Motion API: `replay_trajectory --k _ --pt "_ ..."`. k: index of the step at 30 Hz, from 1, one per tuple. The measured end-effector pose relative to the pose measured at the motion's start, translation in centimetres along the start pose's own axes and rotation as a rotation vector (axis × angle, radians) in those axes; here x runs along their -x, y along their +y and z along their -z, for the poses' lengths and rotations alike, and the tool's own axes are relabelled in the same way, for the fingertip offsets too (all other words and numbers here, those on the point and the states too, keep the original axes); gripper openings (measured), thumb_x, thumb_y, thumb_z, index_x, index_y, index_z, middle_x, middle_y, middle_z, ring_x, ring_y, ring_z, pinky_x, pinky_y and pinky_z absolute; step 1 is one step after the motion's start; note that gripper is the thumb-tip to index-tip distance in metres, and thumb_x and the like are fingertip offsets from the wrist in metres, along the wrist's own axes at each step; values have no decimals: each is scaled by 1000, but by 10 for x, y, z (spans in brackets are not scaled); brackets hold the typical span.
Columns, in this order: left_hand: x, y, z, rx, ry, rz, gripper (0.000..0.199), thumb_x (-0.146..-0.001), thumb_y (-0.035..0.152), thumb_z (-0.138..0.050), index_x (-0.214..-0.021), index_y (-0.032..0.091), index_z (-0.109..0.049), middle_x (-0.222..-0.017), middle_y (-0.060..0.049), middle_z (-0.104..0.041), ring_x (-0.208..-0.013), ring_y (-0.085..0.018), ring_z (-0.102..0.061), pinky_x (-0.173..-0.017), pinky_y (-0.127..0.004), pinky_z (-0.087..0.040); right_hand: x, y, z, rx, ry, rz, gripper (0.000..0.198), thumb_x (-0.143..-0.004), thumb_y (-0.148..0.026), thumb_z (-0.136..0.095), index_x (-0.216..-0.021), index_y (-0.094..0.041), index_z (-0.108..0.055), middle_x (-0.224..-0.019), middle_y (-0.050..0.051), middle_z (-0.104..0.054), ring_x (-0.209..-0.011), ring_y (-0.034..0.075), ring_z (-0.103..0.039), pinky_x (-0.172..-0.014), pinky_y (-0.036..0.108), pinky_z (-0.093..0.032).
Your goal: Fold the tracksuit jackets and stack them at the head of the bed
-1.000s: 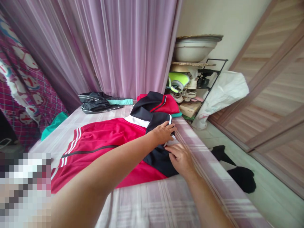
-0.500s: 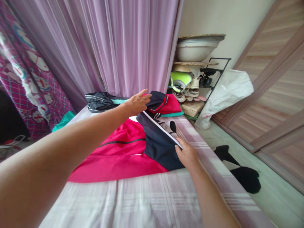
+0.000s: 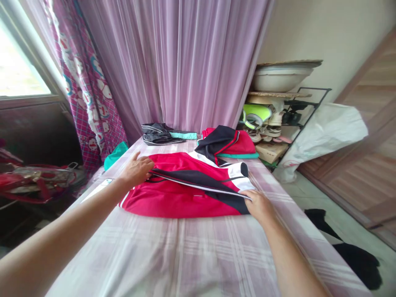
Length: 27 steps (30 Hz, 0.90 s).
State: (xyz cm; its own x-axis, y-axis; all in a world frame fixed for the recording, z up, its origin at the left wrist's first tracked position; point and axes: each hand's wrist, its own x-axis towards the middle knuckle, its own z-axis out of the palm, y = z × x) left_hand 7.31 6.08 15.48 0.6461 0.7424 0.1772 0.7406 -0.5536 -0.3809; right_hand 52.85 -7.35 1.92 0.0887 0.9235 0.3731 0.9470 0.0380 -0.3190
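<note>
A red jacket (image 3: 176, 202) with navy panels and white trim lies on the bed, its sleeve with a white band stretched to the right. My left hand (image 3: 137, 170) is at the left end of its raised navy edge, closed on the fabric, with one finger sticking up and the other fingertips partly hidden. At the right end of the same white-lined edge, my right hand (image 3: 260, 206) pinches the cloth between thumb and fingers. Between my hands the edge runs nearly straight, slightly lifted above the red front.
Behind the jacket lie folded red and navy clothes (image 3: 244, 142) and a black garment (image 3: 157, 134). A plaid sheet (image 3: 185, 255) covers the bed. Right of it stand a shoe rack (image 3: 320, 103) and a white bag (image 3: 328, 134); black cloth (image 3: 359, 260) lies on the floor.
My left hand has moved left and down from near the folded clothes, bringing the jacket's edge across the red front. My right hand still holds its end. The view has turned left.
</note>
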Motion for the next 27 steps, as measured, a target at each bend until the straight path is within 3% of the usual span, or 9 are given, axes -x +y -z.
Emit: replay_trajectory --k 3,5,11,18,27 --pt "20 12 -9 125 -72 209 14 -84 20 -51 -93 22 -61 -81 -3 -71 -81 -22 -67 -89 -40 -47 5 -2 1 -60 -2 -65 38 -72 -10 -48 -96 -27 -73 -102 3 -73 -99 22 -66 -87 34 -49" --pt "22 15 -7 167 -39 238 15 -86 18 -48 -94 21 -60 -82 -4 -70 -81 -22 -66 -81 -36 -48 9 1 2 -97 18 -138 36 -72 -12 -49 -96 -27 -70 -99 2 -74 -94 21 -67 -81 32 -50" --pt "32 11 7 136 221 76 24 -92 16 -41 -101 20 -63 -102 -10 -67 -98 -25 -60 -91 -40 -43 23 19 0 12 102 -196 23 -73 -17 -52 -85 -27 -69 -95 2 -73 -88 21 -65 -70 29 -47" --pt "105 36 -43 271 103 42 35 -87 7 -42 -105 25 -67 -107 -8 -65 -98 -22 -60 -86 -37 -45 36 22 -3 83 82 -117 28 -74 -13 -49 -83 -28 -71 -98 2 -70 -91 20 -63 -70 28 -46" --pt "117 40 -58 374 146 58 40 -83 3 -44 -104 24 -71 -106 -8 -67 -95 -23 -62 -87 -39 -50 46 10 -4 127 244 -60 31 -70 -9 -47 -74 -27 -71 -91 1 -71 -87 20 -63 -73 30 -48"
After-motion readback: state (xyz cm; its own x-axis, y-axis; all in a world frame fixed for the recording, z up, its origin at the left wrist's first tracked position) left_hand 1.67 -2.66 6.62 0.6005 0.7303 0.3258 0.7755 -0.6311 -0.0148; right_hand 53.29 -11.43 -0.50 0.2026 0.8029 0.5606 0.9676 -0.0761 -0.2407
